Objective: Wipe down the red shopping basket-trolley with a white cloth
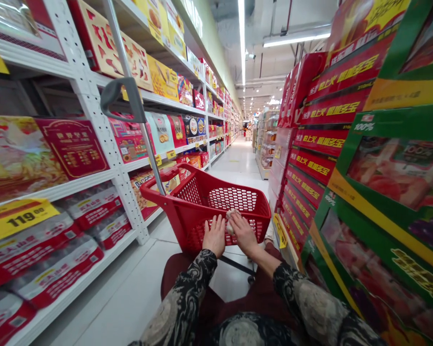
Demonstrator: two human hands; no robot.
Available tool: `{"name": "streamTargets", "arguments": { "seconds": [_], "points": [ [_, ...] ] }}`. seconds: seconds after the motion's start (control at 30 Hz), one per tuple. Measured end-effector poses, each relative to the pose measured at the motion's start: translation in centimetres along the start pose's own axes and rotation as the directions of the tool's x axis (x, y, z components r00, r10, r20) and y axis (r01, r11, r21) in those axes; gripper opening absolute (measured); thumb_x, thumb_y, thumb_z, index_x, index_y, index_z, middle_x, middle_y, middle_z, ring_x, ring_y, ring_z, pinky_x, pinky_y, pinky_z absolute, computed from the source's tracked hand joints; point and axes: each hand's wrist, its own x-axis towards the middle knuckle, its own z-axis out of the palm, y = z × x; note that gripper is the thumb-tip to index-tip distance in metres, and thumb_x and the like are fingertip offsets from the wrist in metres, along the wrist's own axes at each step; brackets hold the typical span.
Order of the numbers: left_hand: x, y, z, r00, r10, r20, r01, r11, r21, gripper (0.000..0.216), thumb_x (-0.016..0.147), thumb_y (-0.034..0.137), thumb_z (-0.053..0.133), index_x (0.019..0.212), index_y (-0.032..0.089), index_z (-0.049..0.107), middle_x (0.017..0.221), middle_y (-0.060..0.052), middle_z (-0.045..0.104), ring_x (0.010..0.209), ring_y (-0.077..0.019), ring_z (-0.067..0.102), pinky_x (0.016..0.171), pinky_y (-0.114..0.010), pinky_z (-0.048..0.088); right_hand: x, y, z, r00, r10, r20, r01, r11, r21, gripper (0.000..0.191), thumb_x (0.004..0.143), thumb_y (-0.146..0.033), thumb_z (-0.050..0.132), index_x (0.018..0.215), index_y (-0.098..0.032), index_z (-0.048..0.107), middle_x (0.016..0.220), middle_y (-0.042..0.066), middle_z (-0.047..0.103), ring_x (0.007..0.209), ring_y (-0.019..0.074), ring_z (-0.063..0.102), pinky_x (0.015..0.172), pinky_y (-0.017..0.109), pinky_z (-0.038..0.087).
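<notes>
A red plastic shopping basket (202,204) with honeycomb holes and a grey long handle (124,103) stands right in front of my knees. My left hand (214,236) is held before its near wall, fingers stretched out and nothing in it. Close beside it, my right hand (243,234) has its fingers laid over a small crumpled whitish wad (231,222), perhaps tissue or cloth. Part of the wad is hidden under those fingers. The inside bottom of the basket is mostly out of sight.
White shelving (82,86) with boxed goods runs along the left. Stacked red drink cartons (310,163) and green juice boxes (393,168) rise close on the right. Between them a pale tiled aisle (238,161) stretches ahead. Shrink-wrapped bottles (57,274) fill the lowest left shelf.
</notes>
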Motion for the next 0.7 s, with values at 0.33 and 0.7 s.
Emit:
{"name": "streamTargets", "arguments": {
  "seconds": [0.33,0.7],
  "points": [
    [-0.2,-1.2,-0.2,0.999,-0.050,0.011,0.051,0.998,-0.043,0.060,0.079,0.016,0.032,0.139,0.012,0.028,0.149,-0.009,0.020,0.138,-0.0255,0.015,0.110,-0.055,0.013,2.0,-1.9,0.6,1.000,-0.015,0.007,0.014,0.996,0.089,0.043,0.086,-0.005,0.037,0.126,-0.013,0.050,0.140,0.012,0.038,0.135,0.0226,0.025,0.103,0.045,0.035],
    [-0.6,-2.9,0.3,0.944,-0.312,0.107,0.234,0.408,-0.883,0.068,0.058,0.007,0.057,0.125,0.014,0.048,0.131,-0.013,0.051,0.123,-0.0252,0.043,0.106,-0.044,0.029,3.7,-5.3,-1.0,0.998,0.027,0.051,-0.050,0.852,0.521,0.047,0.076,-0.006,0.040,0.119,-0.013,0.056,0.120,0.012,0.058,0.114,0.0179,0.052,0.100,0.035,0.042]
  ]
}}
